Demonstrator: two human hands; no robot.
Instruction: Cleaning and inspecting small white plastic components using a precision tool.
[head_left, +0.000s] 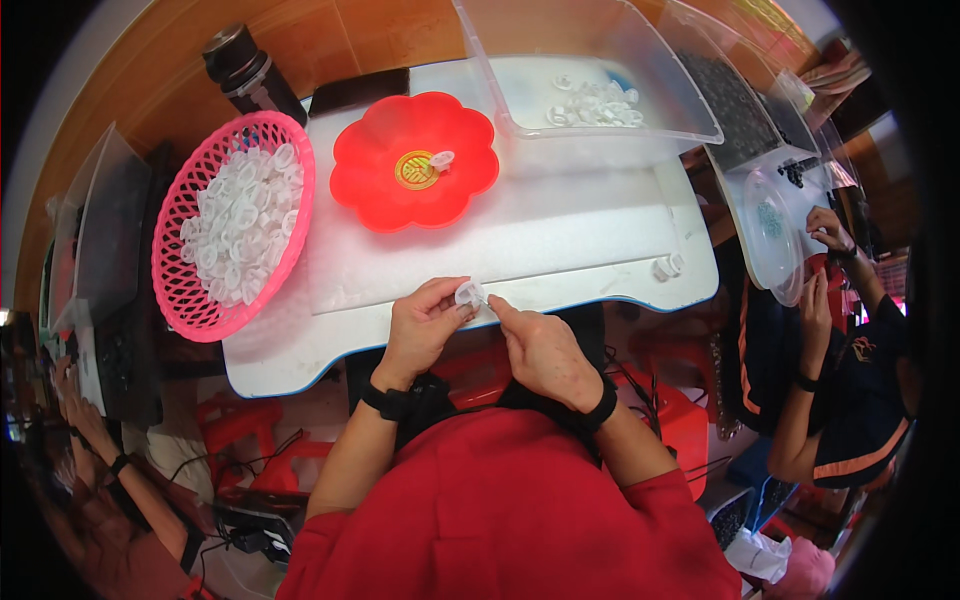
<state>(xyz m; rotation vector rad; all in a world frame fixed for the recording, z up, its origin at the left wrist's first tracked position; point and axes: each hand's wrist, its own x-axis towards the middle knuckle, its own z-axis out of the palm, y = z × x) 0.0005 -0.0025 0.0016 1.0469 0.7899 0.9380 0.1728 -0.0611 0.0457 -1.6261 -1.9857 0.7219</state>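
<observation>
Over the near edge of the white table (560,215), my left hand (420,328) pinches a small round translucent white plastic part (468,292) between thumb and fingers. My right hand (548,352) meets it from the right, its fingers curled and the tips at the part's edge; whatever lies in that grip is too small to make out. Farther off, a red flower-shaped dish (370,190) bears one similar white piece (442,160). To the left, a pink lattice basket (172,245) is heaped with white plastic parts (243,225).
A clear plastic bin (610,148) at the back right contains several white parts (597,105). Another white piece (668,266) lies by the table's right edge. A dark bottle (250,75) and a flat black object (358,92) stand behind. Co-workers' hands (822,295) are busy on either side.
</observation>
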